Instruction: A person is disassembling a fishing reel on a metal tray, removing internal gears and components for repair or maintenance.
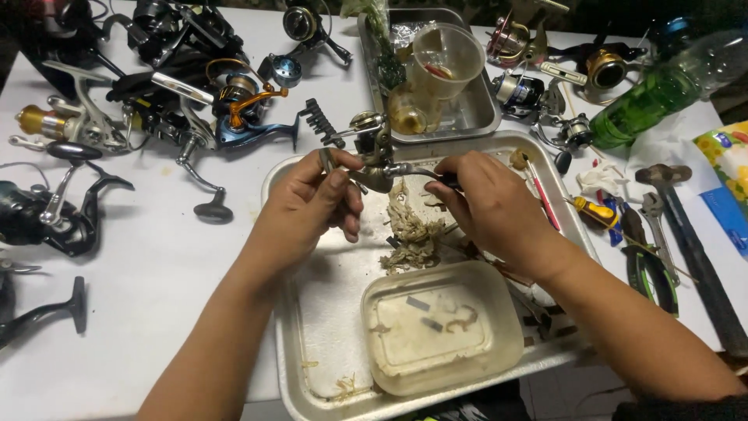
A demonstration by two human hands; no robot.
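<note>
left hand (pixel 312 204) grips reel part (pixel 372 148) over tray (pixel 312 327), so dirt falls inside | right hand (pixel 487 204) pinches tool (pixel 417 170) against part | debris (pixel 411 234) below

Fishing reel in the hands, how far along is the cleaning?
Done: a heap of dirty grey scrapings lies on the metal tray. In hand: the left hand grips the silver reel body while the right hand works a thin tool into it. Left: many black and gold reels lie beside the tray.
</note>
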